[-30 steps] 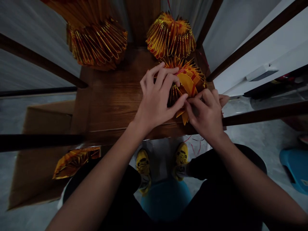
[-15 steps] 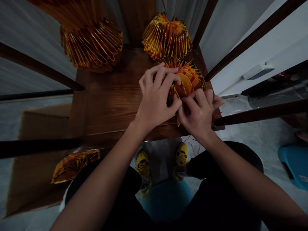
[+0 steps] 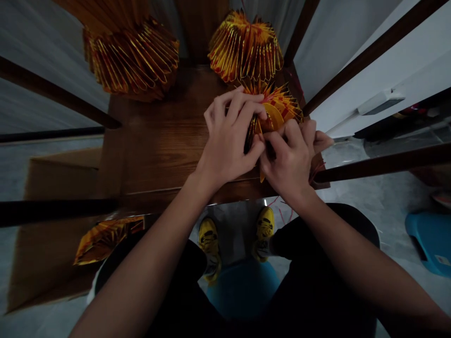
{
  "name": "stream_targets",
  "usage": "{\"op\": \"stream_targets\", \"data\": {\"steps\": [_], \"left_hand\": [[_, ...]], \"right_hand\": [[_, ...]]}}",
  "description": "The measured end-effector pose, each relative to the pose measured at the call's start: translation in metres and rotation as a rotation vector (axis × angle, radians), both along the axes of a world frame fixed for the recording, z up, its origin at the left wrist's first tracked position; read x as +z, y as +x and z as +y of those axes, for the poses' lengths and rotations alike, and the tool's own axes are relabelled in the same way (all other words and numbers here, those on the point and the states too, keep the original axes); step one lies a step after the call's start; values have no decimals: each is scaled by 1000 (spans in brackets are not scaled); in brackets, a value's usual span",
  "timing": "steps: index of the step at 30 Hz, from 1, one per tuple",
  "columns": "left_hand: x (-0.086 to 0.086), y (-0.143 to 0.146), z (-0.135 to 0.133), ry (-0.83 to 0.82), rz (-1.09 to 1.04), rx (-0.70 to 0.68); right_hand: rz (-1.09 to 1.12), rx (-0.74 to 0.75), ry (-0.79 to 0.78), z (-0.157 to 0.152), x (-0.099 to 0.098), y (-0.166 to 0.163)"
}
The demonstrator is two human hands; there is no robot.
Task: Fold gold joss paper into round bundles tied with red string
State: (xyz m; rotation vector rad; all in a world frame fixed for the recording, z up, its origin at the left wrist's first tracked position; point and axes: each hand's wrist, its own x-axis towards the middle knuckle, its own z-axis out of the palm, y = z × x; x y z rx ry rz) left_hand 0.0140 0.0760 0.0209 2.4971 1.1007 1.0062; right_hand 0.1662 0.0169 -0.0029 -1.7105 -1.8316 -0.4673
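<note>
A pleated orange-and-gold paper lantern (image 3: 273, 115) lies at the right side of the brown wooden seat (image 3: 158, 150). My left hand (image 3: 227, 136) curls over its left side, fingers bent on the pleats and thumb at the near edge. Close beside that thumb, my right hand (image 3: 291, 157) pinches the lantern's near edge, its other fingers bent or raised. The exact spot between the fingertips is hidden. Just behind stands another pleated lantern (image 3: 246, 49), tied with red string. A larger pleated lantern (image 3: 134, 61) rests at the back left.
Dark wooden bars (image 3: 384, 162) border the seat on both sides. A cardboard box (image 3: 45, 244) is on the floor at left, with a folded gold paper piece (image 3: 104, 239) beside it. A blue stool (image 3: 430, 241) stands at right. Red strings (image 3: 282, 213) hang below the seat.
The view has shifted slightly. Both hands stay on the same lantern, and the right-hand fingers have moved a little at its near edge.
</note>
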Motion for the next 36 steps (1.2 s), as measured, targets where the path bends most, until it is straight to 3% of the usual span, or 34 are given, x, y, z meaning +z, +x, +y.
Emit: {"op": "stream_targets", "data": {"steps": [9, 14, 23, 31, 36], "left_hand": [[-1, 0, 0, 5, 8, -10], [-1, -1, -1, -6, 6, -7], [-8, -3, 2, 39, 21, -16], [-9, -4, 2, 64, 15, -23], [-10, -3, 4, 49, 35, -12]], "right_hand": [[-30, -6, -119, 6, 5, -1], [-69, -6, -108, 7, 6, 0], [55, 19, -90, -11, 10, 11], [-96, 22, -129, -27, 12, 18], [-73, 57, -116, -36, 16, 17]]}}
